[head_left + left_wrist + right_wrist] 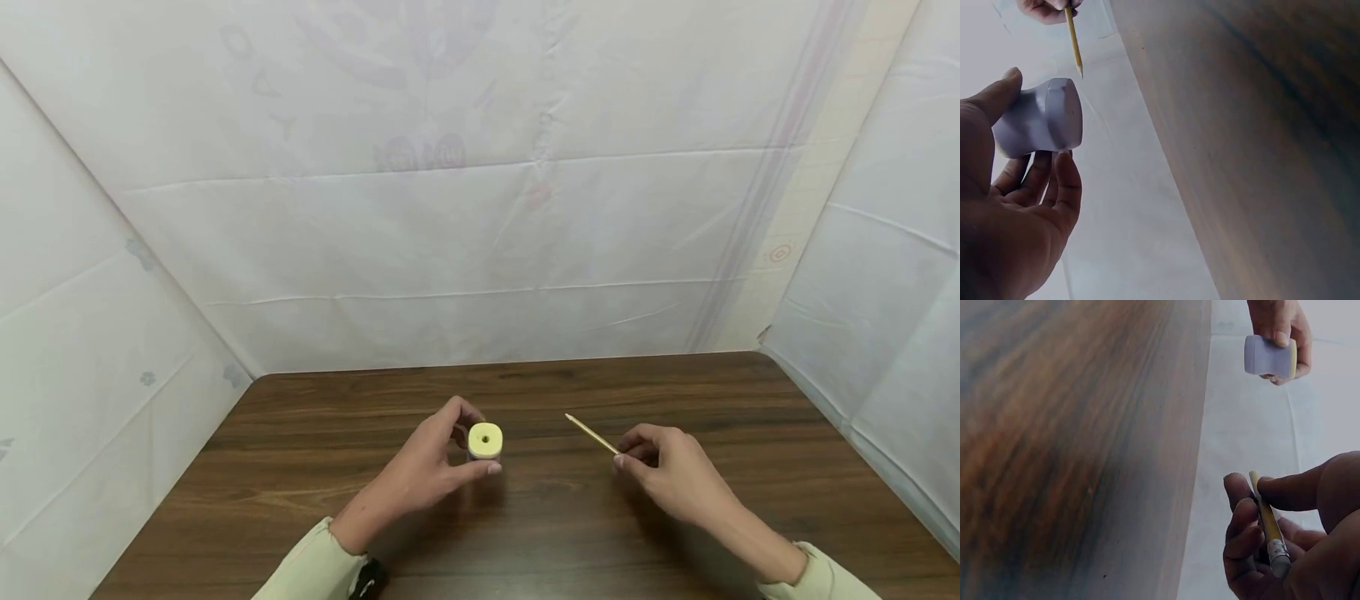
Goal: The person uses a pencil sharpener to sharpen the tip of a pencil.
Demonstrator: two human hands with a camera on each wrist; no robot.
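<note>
My left hand [427, 468] grips a small pencil sharpener [485, 451] between thumb and fingers. Its top is pale yellow with a round hole and faces up toward the head camera; the lavender body [1030, 122] narrows at the middle in the left wrist view. To the right, my right hand [675, 477] pinches a yellow pencil [592, 435] with thumb and fingers. The pencil's pointed tip is directed up and left, apart from the sharpener. At its other end, a metal band and a grey eraser [1281, 567] show in the right wrist view. Both hands are held above the table.
Under the hands lies a dark brown wood-grain table [555, 533] with rounded far corners. White sheets with faint prints hang behind it [450, 242] and along both sides. A dark band [369, 577] shows by the left sleeve.
</note>
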